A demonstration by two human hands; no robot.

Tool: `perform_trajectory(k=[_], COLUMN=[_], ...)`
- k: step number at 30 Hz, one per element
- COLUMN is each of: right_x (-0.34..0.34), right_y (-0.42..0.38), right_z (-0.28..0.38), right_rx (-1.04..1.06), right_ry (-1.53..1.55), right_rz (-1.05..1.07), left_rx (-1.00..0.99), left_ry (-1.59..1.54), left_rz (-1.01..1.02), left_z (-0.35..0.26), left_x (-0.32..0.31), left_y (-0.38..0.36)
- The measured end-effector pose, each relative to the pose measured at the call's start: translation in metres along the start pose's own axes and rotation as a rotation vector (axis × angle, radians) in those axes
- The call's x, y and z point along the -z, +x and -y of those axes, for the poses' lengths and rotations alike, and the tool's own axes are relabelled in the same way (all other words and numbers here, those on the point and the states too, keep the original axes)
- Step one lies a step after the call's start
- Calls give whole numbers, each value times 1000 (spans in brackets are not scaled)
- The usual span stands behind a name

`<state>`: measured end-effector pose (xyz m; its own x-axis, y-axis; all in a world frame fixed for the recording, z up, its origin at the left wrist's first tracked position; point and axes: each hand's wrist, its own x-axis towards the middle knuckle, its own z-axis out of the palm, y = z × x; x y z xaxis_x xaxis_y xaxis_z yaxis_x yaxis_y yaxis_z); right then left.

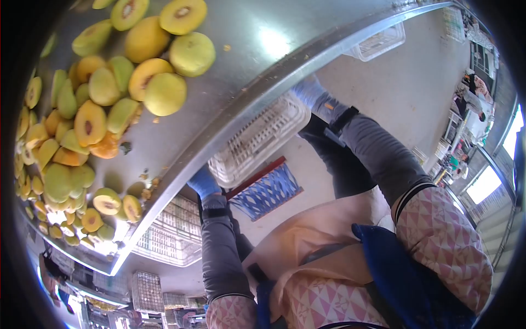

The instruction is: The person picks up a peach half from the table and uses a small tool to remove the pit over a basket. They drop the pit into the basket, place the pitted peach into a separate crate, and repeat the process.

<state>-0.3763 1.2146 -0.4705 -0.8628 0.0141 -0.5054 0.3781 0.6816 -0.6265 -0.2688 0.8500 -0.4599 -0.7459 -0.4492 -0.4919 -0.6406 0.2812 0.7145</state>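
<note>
A white plastic crate (pixel 260 140) is held below the rim of the metal table, one hand at each end. My left hand (pixel 203 183), in a blue glove, grips its near left end. At the other end is my right hand (pixel 310 92), also blue-gloved, its fingers partly hidden by the table edge and slightly blurred. The part of the crate under the table edge is out of sight. On the metal table (pixel 230 77) lies a heap of halved yellow-green peaches (pixel 90 123), some cut side up with brown pits or pit hollows showing.
A low stool (pixel 268 189) with blue webbing stands on the floor by my legs. White crates (pixel 170 236) sit under the table on the left, and another crate (pixel 381 43) is beyond its far end. People (pixel 474 101) are in the background at right.
</note>
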Motion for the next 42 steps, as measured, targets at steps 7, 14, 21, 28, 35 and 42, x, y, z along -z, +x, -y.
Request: perform_trajectory(k=[7, 14, 21, 28, 35, 42], right_x=[-48, -18, -11, -35, -7, 55], right_y=[-9, -9, 21, 31, -61, -154], right_z=[74, 103, 92, 56, 231, 247], right_rx=[216, -17, 92, 336, 805, 807], right_ry=[-1276, -221, -286, -509, -1093, -667], right_rz=[447, 575, 654, 618, 787, 309], left_rx=[324, 27, 466, 627, 536, -36], left_ry=[7, 706, 283, 82, 87, 520], left_rz=[160, 453, 547, 603, 604, 522], left_z=[44, 35, 35, 52, 9, -13], left_x=[69, 99, 175, 154, 136, 139], left_y=[24, 49, 65, 84, 76, 45])
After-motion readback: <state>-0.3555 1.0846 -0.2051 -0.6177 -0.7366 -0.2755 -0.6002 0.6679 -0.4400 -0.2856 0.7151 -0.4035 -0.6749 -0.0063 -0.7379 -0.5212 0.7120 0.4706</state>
